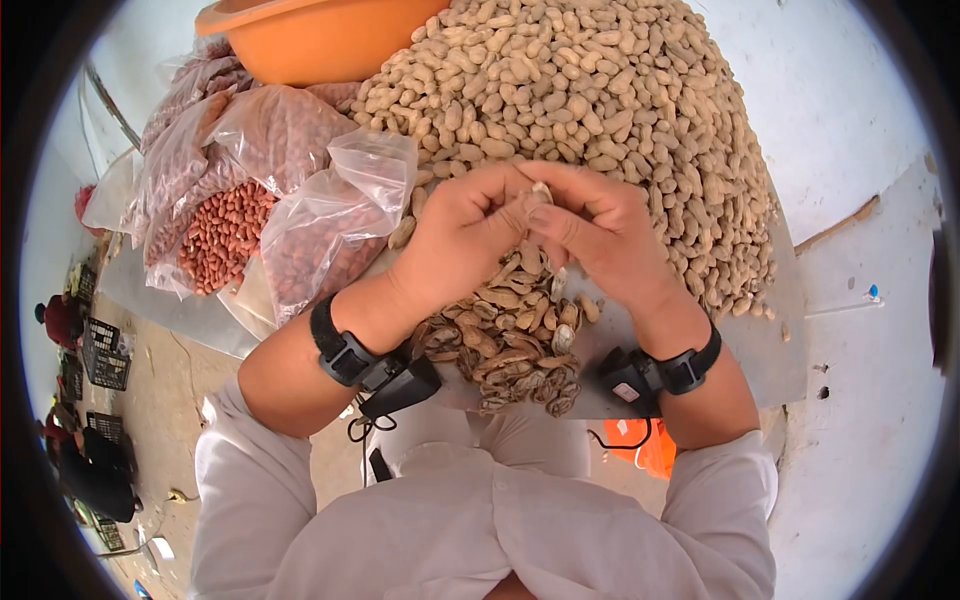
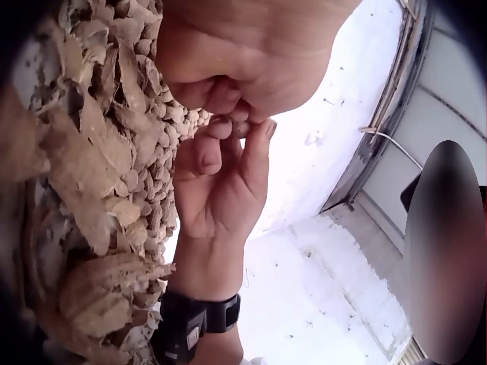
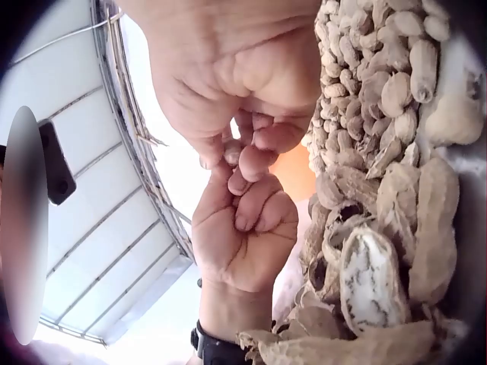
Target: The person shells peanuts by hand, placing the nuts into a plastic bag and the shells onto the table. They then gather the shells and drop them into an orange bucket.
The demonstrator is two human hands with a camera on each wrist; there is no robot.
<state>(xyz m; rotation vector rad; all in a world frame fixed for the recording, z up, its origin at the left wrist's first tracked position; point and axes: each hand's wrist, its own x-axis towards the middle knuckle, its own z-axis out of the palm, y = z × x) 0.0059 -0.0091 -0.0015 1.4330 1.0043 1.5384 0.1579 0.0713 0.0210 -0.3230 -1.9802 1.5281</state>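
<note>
Both hands meet at the near edge of a large heap of unshelled peanuts [image 1: 590, 90]. My left hand [image 1: 455, 235] and right hand [image 1: 610, 240] pinch a small peanut [image 1: 541, 190] between their thumbs and fingertips. In the right wrist view only a bit of that peanut [image 3: 233, 151] shows; the fingers hide most of it. The other fingers of each hand are curled in toward the palm. Below the hands lies a pile of broken peanut shells [image 1: 510, 340], some split with pale insides, like the half shell [image 3: 373, 277] in the right wrist view.
Clear plastic bags [image 1: 290, 140] of red shelled peanuts [image 1: 225, 235] stand left of the heap. Behind them is an orange basin [image 1: 320, 45]. The grey tabletop [image 1: 790, 350] ends close to the person's lap. A white wall [image 1: 870, 330] rises on the right; black crates [image 1: 105, 355] are on the floor far left.
</note>
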